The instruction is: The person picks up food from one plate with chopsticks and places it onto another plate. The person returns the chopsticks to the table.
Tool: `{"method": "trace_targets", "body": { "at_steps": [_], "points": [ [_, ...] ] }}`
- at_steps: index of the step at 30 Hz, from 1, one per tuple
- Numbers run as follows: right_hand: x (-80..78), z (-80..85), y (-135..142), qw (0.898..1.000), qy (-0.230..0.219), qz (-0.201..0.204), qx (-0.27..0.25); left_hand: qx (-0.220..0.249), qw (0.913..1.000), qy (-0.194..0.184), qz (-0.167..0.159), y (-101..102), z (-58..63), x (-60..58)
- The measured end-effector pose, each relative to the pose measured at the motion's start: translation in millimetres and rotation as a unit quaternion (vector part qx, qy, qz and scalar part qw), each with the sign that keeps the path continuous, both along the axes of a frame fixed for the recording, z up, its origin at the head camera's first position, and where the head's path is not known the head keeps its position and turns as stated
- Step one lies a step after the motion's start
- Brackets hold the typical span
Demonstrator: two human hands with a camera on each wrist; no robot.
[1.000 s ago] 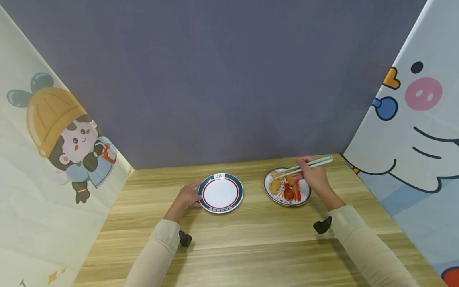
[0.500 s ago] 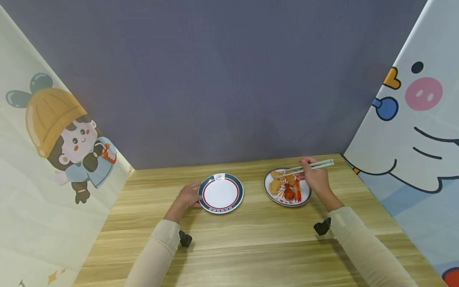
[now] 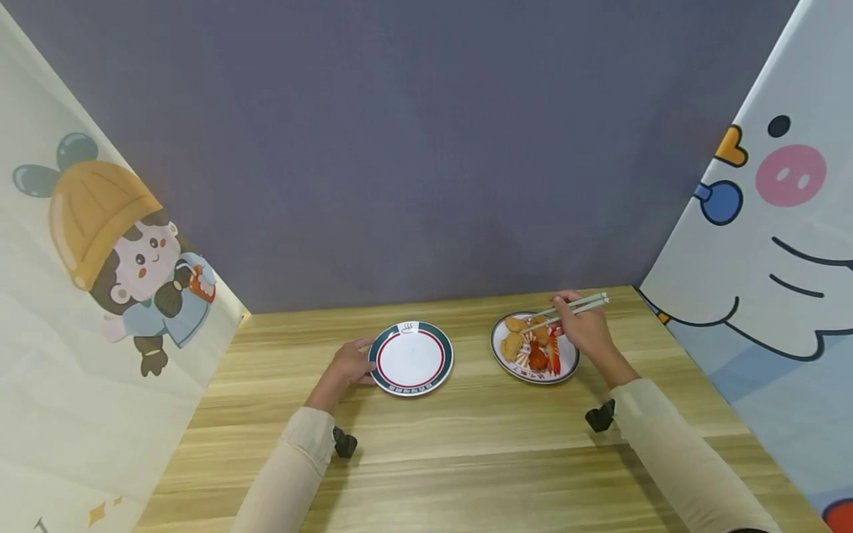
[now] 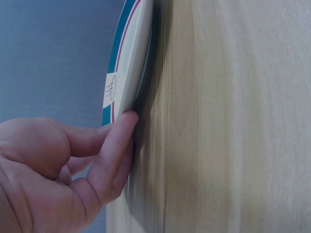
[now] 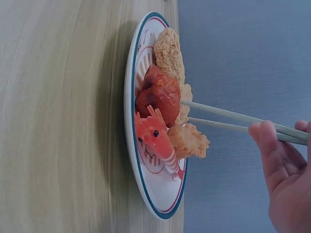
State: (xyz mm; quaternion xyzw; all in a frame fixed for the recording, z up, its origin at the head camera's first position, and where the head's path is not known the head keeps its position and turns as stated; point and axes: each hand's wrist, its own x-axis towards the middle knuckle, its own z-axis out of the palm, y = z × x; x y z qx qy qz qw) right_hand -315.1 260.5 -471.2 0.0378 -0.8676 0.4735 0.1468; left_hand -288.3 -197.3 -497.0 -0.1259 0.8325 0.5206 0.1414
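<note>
My left hand (image 3: 349, 363) pinches the left rim of a white plate (image 3: 409, 359) with a green band and a red ring. In the left wrist view, thumb and fingers grip this plate's edge (image 4: 129, 73). My right hand (image 3: 583, 326) holds pale green chopsticks (image 3: 593, 300) over a second plate (image 3: 568, 357). On that plate lie a red shrimp (image 5: 155, 136), a reddish-brown glazed piece (image 5: 159, 94), a long breaded piece (image 5: 169, 56) and a fried golden piece (image 5: 189, 141). The chopstick tips reach in among the food; their ends are partly hidden behind it in the right wrist view.
Both plates are on a wood-grain table (image 3: 453, 451). A grey wall panel (image 3: 426, 163) rises behind the table. Cartoon-printed panels stand at the left (image 3: 60, 333) and right (image 3: 753, 281) sides.
The chopsticks have shifted slightly in my right hand, and their tips are now a little further right over the food. My left hand and both plates have stayed in place.
</note>
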Motion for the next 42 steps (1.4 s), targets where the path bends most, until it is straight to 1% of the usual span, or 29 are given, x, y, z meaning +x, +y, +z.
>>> {"method": "trace_targets", "body": {
  "at_steps": [2, 4, 8, 12, 15, 18, 21, 24, 28, 33, 38, 42],
  "points": [
    [-1.7, -1.9, 0.6, 1.0, 0.005, -0.002, 0.013, -0.001, 1.0, 0.001, -0.002, 0.0, -0.3, -0.1],
    [-2.6, -3.3, 0.7, 1.0, 0.009, -0.001, 0.012, -0.003, 1.0, 0.001, -0.002, 0.0, -0.9, -0.1],
    [-2.8, -5.1, -0.1, 1.0, 0.002, -0.006, -0.013, -0.007, 1.0, 0.001, -0.001, -0.1, -1.1, -0.1],
    [-3.3, -6.6, -0.6, 0.998, -0.01, -0.018, -0.052, -0.006, 1.0, 0.002, 0.0, 0.1, -0.6, 0.1],
    [-5.0, -8.0, -1.5, 0.997, -0.003, -0.028, -0.068, -0.006, 1.0, 0.003, -0.001, -0.3, -1.2, -0.1],
    [-6.3, -9.6, -2.5, 0.997, 0.006, -0.035, -0.067, -0.005, 1.0, 0.002, -0.001, -0.8, -1.5, -0.3],
    [-7.2, -12.1, -3.0, 0.996, 0.009, -0.041, -0.082, -0.004, 1.0, 0.0, 0.001, -1.4, -1.6, -0.6],
    [-6.8, -14.5, -3.2, 0.993, 0.007, -0.053, -0.108, -0.002, 1.0, -0.002, 0.001, -1.7, -1.7, -1.3],
    [-4.9, -15.1, -2.7, 0.987, -0.007, -0.073, -0.141, 0.005, 1.0, -0.007, 0.002, -1.2, -1.9, -2.1],
    [-4.0, -13.0, -1.6, 0.983, -0.011, -0.093, -0.158, 0.01, 0.9999, -0.009, 0.004, -0.5, -1.0, -2.3],
    [-4.4, -15.0, -0.1, 0.98, -0.009, -0.093, -0.176, 0.006, 0.9999, -0.009, 0.003, -0.7, -1.8, -2.2],
    [-4.2, -15.9, 0.8, 0.973, -0.002, -0.089, -0.214, 0.005, 0.9999, -0.01, 0.005, -1.0, -2.0, -1.8]
  ]
}}
